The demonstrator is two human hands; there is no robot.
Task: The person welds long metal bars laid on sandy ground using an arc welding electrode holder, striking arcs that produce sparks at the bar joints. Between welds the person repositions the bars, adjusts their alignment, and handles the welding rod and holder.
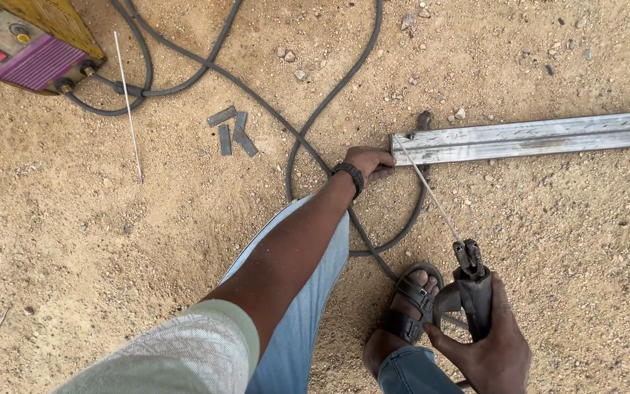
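My left hand [368, 162] reaches down to the near end of a long grey metal bar [534, 136] lying on the sandy ground, fingers curled at its end; a dark band sits on that wrist. My right hand [488, 343] grips a black electrode holder [471, 281], low right. A thin welding rod [429, 191] runs up from the holder, its tip touching the bar's end beside my left hand.
A yellow welding machine [27, 44] sits at top left with black cables [308, 128] looping across the sand to the bar. A loose rod [129, 106] and several small metal strips [231, 131] lie nearby. My sandalled foot [406, 310] is beside the holder.
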